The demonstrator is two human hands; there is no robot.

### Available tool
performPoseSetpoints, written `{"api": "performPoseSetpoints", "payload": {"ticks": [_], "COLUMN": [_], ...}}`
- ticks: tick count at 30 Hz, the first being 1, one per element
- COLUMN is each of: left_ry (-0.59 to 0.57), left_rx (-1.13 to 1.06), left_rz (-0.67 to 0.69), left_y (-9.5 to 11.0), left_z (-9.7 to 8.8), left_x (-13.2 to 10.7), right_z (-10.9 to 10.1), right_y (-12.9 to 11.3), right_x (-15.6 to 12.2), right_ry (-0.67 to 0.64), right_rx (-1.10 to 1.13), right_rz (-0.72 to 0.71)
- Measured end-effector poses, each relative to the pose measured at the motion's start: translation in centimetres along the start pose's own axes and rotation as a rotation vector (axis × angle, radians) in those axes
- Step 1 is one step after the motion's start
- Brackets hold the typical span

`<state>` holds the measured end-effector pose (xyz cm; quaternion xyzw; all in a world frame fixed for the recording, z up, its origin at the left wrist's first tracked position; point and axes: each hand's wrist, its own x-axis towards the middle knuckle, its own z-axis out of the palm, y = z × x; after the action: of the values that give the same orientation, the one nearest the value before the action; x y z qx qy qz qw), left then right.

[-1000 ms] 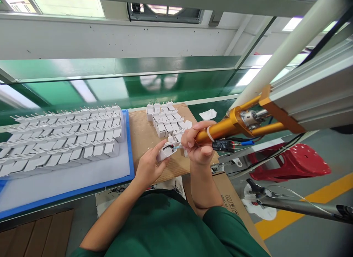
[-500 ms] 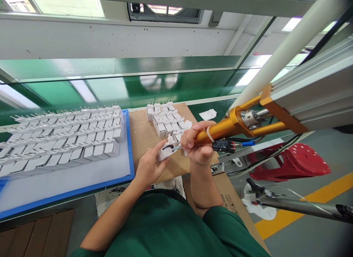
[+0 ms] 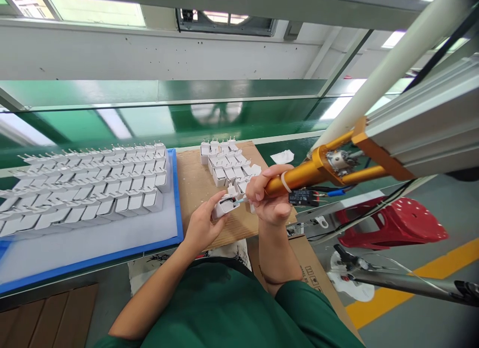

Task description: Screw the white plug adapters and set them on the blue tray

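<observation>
The left hand (image 3: 204,226) pinches a white charger shell (image 3: 225,206) (open side up) over the wooden board's (image 3: 194,181) near edge. The right hand (image 3: 267,198), fingers wrapped tight, holds the gold tool (image 3: 299,176), its tip at the shell.

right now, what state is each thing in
left hand, closed around the white charger
white charger, held, open end facing the tool tip
right hand, gripping the gold tool
gold tool, tip at the white charger
tray chargers, standing in rows, prongs up
board chargers, clustered upright
</observation>
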<state>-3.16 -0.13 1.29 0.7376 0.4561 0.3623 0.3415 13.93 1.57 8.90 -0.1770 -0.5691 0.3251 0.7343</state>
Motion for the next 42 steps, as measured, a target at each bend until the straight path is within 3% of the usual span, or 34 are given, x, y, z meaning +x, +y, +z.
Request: {"api": "performPoseSetpoints", "payload": {"ticks": [6, 12, 23, 27, 42], "left_ry": [0.002, 0.012, 0.080, 0.079, 0.090], "left_rx": [-0.438, -0.648, -0.725, -0.717, -0.820], "left_rz": [-0.133, -0.121, -0.056, -0.074, -0.041], "left_y": [-2.2, -1.8, -1.1, -1.2, -1.7], "left_z": [2.9, 4.6, 5.5, 5.8, 6.1], "left_x": [0.4, 0.3, 1.4, 1.4, 1.4], "right_z": [1.2, 2.2, 2.6, 2.7, 2.6], "right_y": [0.0, 0.4, 0.1, 0.0, -0.2], "right_x": [0.0, 0.0, 0.3, 0.3, 0.3], "right_ry": [-0.022, 0.020, 0.006, 0.048, 0.004], "right_rx": [0.016, 0.003, 0.017, -0.022, 0.028], "right_rz": [-0.002, 0.011, -0.036, -0.020, -0.084]}}
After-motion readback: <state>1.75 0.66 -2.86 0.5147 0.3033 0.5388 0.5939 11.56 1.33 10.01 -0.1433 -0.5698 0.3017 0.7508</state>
